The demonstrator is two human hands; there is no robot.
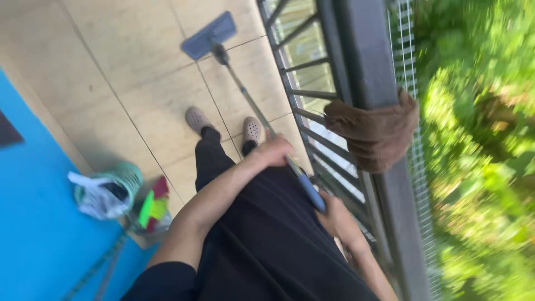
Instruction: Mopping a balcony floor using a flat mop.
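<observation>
I hold a flat mop with both hands on a tiled balcony floor (134,72). Its blue-grey rectangular head (209,34) lies flat on the tiles beyond my feet, which are in beige clogs. The thin metal handle (245,95) runs back to me. My left hand (273,150) is closed around the handle in front of my black skirt. Lower down, my right hand (336,218) grips the blue end of the handle (311,193), close to the railing.
A dark metal railing (356,56) runs along the right, with a brown cloth (373,131) draped over its top rail and green foliage beyond. At the left stand a green basket (128,177) holding a white bag, colourful items (153,209), and a blue wall (33,223).
</observation>
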